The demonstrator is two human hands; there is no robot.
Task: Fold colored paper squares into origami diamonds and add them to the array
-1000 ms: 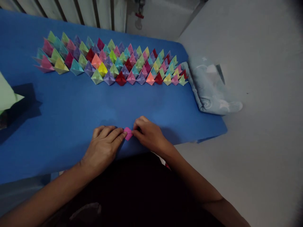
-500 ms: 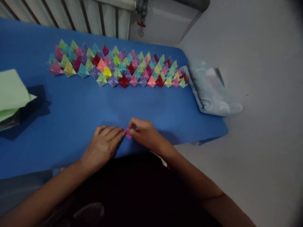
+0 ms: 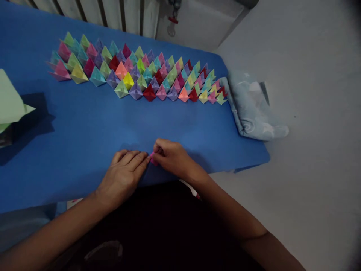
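A small piece of bright pink paper (image 3: pixel 153 159) lies on the blue table near its front edge, mostly covered by fingers. My right hand (image 3: pixel 170 156) is closed, thumb and curled fingers pinching the paper's upper right part. From the other side my left hand (image 3: pixel 126 171) lies flat, fingers stretched out, its fingertips touching the paper's left edge. Beyond both hands stand several rows of folded paper pieces with pointed tips (image 3: pixel 135 90), in pink, green, blue, purple, yellow and red.
Pale green paper sheets (image 3: pixel 9 99) lie at the left on something dark. A folded grey-blue cloth (image 3: pixel 251 109) rests at the table's right end, by the wall (image 3: pixel 318 150). A white radiator (image 3: pixel 113 15) and a red-handled valve (image 3: pixel 173 20) are behind the blue table (image 3: pixel 93 116).
The view has shifted slightly, so the paper rows and green sheets sit higher or further left. Both hands stay at the pink paper, and less of it shows beside the right fingers.
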